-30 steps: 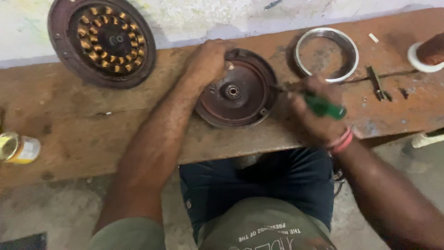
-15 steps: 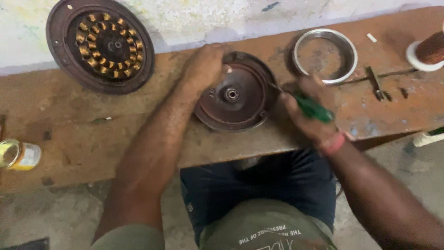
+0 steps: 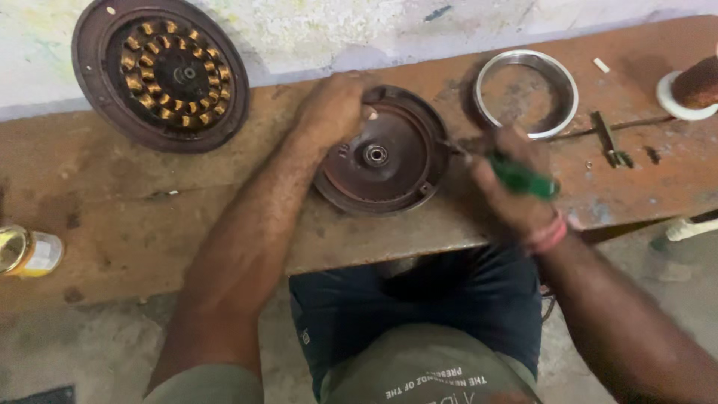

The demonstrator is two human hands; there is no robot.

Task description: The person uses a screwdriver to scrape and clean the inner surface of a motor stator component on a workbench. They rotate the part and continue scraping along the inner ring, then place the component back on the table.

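A round rust-brown metal cover [image 3: 385,161] with a bearing at its centre lies on the wooden bench [image 3: 134,217]. My left hand [image 3: 333,112] rests on its upper left rim and holds it down. My right hand [image 3: 508,187] grips a green-handled screwdriver [image 3: 523,178], whose tip touches the cover's right rim. A pink band sits on my right wrist.
A round motor part with copper windings [image 3: 161,71] lies at the bench's back left. A shiny metal ring [image 3: 527,93] sits at the back right, with small metal bits [image 3: 609,142] and a spool [image 3: 692,90] beyond. A yellow can [image 3: 26,253] stands at left.
The right hand with the screwdriver has shifted slightly toward the cover's rim. The left hand has stayed on the cover.
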